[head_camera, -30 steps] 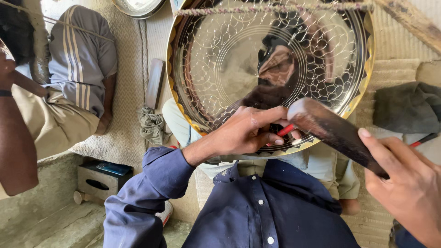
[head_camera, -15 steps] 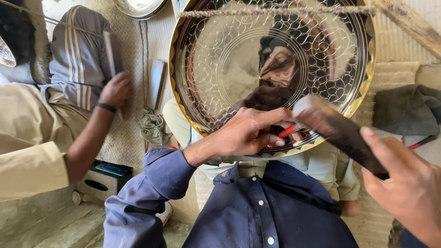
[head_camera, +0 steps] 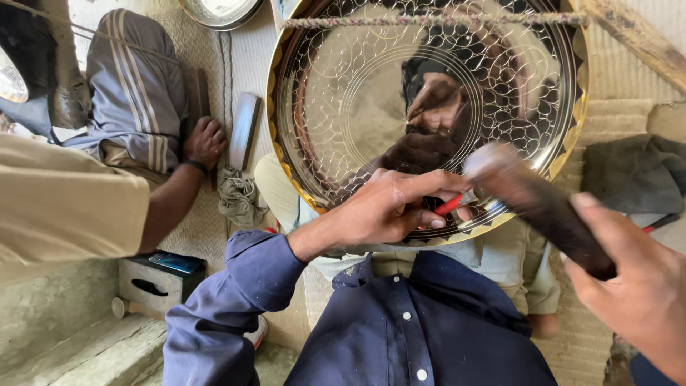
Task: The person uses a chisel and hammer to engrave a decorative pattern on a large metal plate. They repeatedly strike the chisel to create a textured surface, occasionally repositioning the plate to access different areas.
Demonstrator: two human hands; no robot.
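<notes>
While my left hand (head_camera: 382, 211) pinches a red-handled chisel (head_camera: 450, 205) against the engraved brass tray (head_camera: 357, 93), my right hand (head_camera: 636, 286) grips a dark mallet (head_camera: 536, 204).

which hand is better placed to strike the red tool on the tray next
Right. The right hand grips the dark mallet, its head just beside the red tool. The left hand is pinching that tool against the engraved tray.

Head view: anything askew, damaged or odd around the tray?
Nothing looks damaged. The round engraved metal tray is intact and shiny. The left hand pinches a red-handled tool at its lower rim; the right hand grips a dark mallet, blurred. A co-worker's hand rests on the mat nearby.
</notes>
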